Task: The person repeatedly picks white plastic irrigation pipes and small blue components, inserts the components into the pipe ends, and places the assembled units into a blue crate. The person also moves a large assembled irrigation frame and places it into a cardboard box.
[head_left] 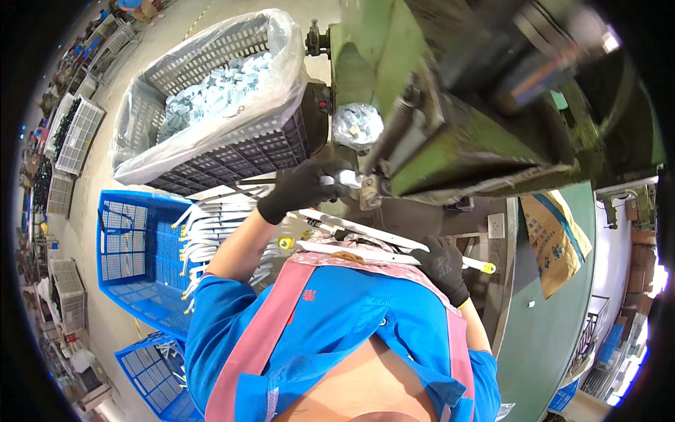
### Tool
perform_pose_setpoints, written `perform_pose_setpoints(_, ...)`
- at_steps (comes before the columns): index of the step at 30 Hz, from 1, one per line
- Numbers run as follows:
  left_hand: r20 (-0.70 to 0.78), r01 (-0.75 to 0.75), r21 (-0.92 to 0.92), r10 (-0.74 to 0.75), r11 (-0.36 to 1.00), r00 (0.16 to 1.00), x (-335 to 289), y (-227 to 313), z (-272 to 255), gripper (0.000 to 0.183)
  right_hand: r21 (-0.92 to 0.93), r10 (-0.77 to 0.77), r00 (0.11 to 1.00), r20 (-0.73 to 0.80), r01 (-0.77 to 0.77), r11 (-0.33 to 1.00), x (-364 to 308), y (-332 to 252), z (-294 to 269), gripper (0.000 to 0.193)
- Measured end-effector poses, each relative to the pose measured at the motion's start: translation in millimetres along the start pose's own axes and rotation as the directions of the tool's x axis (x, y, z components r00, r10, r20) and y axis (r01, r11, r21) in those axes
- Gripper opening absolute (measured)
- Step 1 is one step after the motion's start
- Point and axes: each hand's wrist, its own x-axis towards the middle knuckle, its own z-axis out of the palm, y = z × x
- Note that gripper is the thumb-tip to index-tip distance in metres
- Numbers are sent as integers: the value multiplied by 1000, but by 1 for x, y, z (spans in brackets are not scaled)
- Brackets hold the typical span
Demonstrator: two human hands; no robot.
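My left hand (pixel 299 191), in a black glove, is closed on a small white part (pixel 347 178) beside the metal tooling (pixel 373 188) of a green press-like machine (pixel 485 141). Its fingertips partly hide that part. Across my lap lies a white tube (pixel 351 249) with yellow ends, and a second white tube (pixel 365 229) runs just beyond it. My gloved right hand (pixel 441 267) is wrapped round the right end of the nearer tube; whether it also grips the second one is unclear.
A plastic-lined basket (pixel 204 151) of pale small parts stands far left. Below it, a blue crate (pixel 140 295) adjoins stacked white bent tubes (pixel 218 235). A plastic-lined bowl (pixel 357 126) sits beside the machine. At right, a brown sack (pixel 555 243) lies on a green tabletop (pixel 548 337).
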Motion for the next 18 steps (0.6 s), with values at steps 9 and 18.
perform_pose_setpoints(9, -205, -331, 692, 614, 641, 762, 15, -33, 87, 41, 7, -125, 990, 65, 125, 992, -41, 59, -11, 12)
perform_pose_setpoints(18, -222, -98, 795, 437, 599, 871, 10, -38, 104, 37, 9, -162, 982, 98, 161, 987, -56, 83, -15, 21)
